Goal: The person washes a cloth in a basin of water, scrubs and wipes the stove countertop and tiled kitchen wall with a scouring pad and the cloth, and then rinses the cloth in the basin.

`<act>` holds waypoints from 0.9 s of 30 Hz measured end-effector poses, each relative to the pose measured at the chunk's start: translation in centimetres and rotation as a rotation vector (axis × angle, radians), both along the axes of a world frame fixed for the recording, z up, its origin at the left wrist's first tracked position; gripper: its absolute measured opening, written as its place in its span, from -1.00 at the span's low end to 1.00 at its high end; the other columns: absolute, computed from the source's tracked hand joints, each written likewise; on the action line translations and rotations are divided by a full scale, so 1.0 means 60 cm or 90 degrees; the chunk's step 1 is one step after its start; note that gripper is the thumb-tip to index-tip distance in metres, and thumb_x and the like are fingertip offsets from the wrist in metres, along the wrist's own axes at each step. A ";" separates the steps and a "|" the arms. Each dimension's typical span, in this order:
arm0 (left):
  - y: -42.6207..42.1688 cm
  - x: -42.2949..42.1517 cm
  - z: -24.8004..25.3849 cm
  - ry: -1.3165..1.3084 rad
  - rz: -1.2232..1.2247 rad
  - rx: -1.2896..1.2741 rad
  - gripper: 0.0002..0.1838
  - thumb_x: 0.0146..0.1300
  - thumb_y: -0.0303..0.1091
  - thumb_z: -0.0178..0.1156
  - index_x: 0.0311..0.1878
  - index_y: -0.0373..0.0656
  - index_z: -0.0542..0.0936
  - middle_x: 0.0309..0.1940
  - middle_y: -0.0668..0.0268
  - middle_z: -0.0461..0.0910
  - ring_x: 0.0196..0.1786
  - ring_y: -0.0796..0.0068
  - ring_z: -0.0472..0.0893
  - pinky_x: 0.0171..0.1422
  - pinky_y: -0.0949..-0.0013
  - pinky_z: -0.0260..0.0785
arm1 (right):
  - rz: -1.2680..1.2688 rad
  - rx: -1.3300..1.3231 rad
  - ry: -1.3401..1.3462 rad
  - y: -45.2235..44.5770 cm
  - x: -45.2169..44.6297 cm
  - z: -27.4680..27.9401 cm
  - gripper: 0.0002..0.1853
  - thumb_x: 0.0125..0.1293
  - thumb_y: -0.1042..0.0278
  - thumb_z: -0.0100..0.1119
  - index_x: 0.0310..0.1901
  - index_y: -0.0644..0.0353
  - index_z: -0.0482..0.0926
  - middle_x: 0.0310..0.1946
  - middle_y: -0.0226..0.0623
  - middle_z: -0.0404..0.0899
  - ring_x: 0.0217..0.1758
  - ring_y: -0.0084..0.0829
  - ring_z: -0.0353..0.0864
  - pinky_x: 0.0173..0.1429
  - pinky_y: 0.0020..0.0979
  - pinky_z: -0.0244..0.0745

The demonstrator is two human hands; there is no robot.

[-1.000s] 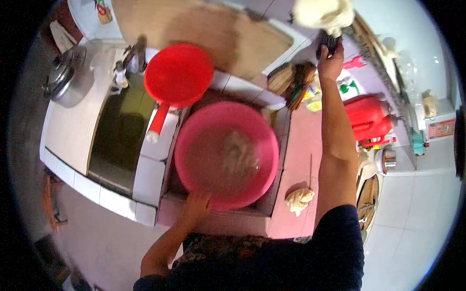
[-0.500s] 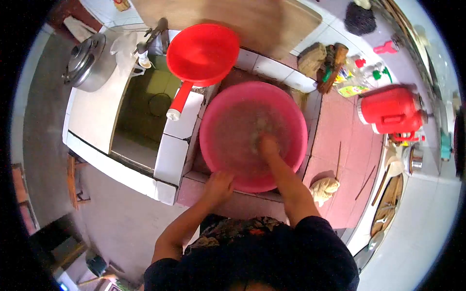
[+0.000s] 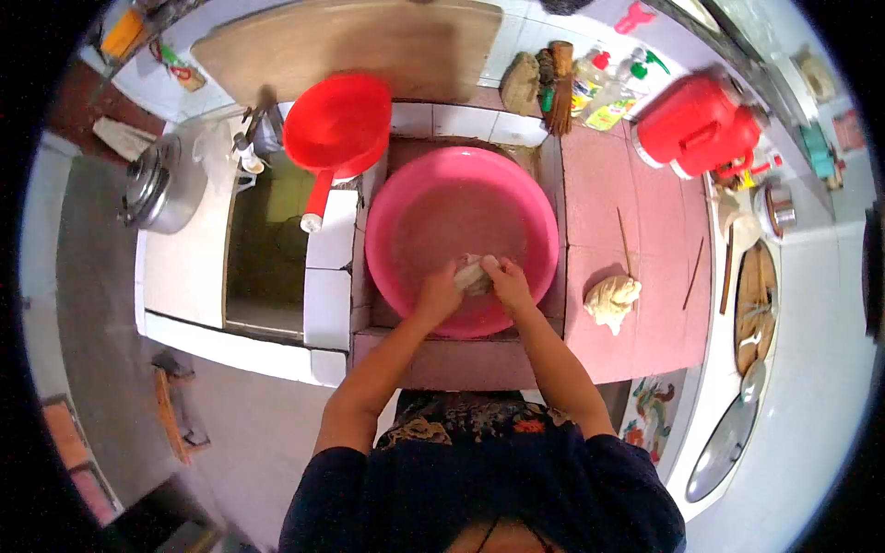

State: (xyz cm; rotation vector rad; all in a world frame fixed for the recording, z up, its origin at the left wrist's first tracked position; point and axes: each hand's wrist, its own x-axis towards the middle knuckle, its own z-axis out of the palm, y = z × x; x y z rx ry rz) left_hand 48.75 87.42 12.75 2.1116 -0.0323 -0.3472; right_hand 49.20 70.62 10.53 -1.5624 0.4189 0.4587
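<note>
A large pink basin (image 3: 380,205) stands in a recess in front of me, holding murky brownish water. Over its near side, low at the water, my two hands meet around a crumpled pale wad (image 3: 474,276) that looks like a wet cloth. My left hand (image 3: 441,291) is closed on its left end. At the right end, the fingers of my right hand (image 3: 510,284) are wrapped round it. Part of the wad is hidden by my fingers.
Left of the basin is a dark sink opening (image 3: 267,267), with a red ladle (image 3: 339,124) resting by it. On the right ledge lie a cream crumpled cloth (image 3: 612,300) and thin sticks. Bottles (image 3: 604,97) and red thermoses (image 3: 696,124) stand at the back right. A metal pot (image 3: 166,189) stands far left.
My right hand has come from the middle of the water back toward the near rim. The left hand has moved from the rim into the basin, and both now grip the pale cloth.
</note>
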 end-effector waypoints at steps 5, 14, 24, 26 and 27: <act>-0.013 -0.001 0.081 -0.091 0.038 -0.009 -0.57 -0.04 -0.45 0.22 -0.02 -0.23 0.48 -0.23 -0.09 0.57 -0.11 -0.12 0.56 -0.06 0.02 0.39 | -0.172 0.404 0.173 0.071 -0.022 0.075 -0.56 0.35 -0.10 0.04 0.03 0.09 0.52 -0.14 -0.41 0.60 -0.05 -0.44 0.56 0.05 -0.28 0.47; 0.083 -0.014 0.106 -0.097 -0.167 0.153 -0.51 0.01 -0.34 0.29 0.05 -0.23 0.45 0.07 0.02 0.41 0.09 0.00 0.46 0.14 0.17 0.35 | -0.143 0.423 0.055 0.130 0.010 0.091 -0.77 0.32 0.15 0.13 -0.15 0.12 0.52 -0.26 -0.35 0.58 -0.21 -0.40 0.59 -0.15 -0.32 0.52; 0.091 0.036 0.139 0.535 0.234 -0.959 -0.38 0.36 0.18 -0.14 0.30 -0.05 0.33 0.22 0.17 0.41 0.22 0.14 0.45 0.31 0.03 0.28 | -0.070 0.492 -0.112 0.137 0.075 0.276 -0.82 0.18 0.44 0.24 -0.18 0.17 0.53 -0.41 -0.33 0.55 -0.31 -0.43 0.57 -0.22 -0.33 0.54; 0.075 0.049 0.201 0.558 -0.030 -1.051 -0.43 0.35 0.10 -0.07 0.30 -0.04 0.34 0.24 0.19 0.41 0.23 0.13 0.44 0.32 0.05 0.27 | -0.035 0.365 -0.180 0.129 0.084 0.323 -0.76 0.13 0.51 0.23 -0.13 0.17 0.54 -0.37 -0.32 0.58 -0.29 -0.44 0.58 -0.19 -0.36 0.53; 0.067 0.060 0.228 0.565 -0.168 -1.088 -0.44 0.35 0.07 -0.03 0.30 -0.04 0.34 0.24 0.19 0.41 0.24 0.12 0.43 0.33 0.06 0.27 | 0.011 0.250 -0.224 0.118 0.093 0.351 -0.72 0.10 0.54 0.23 -0.11 0.17 0.55 -0.35 -0.32 0.59 -0.27 -0.45 0.59 -0.17 -0.38 0.53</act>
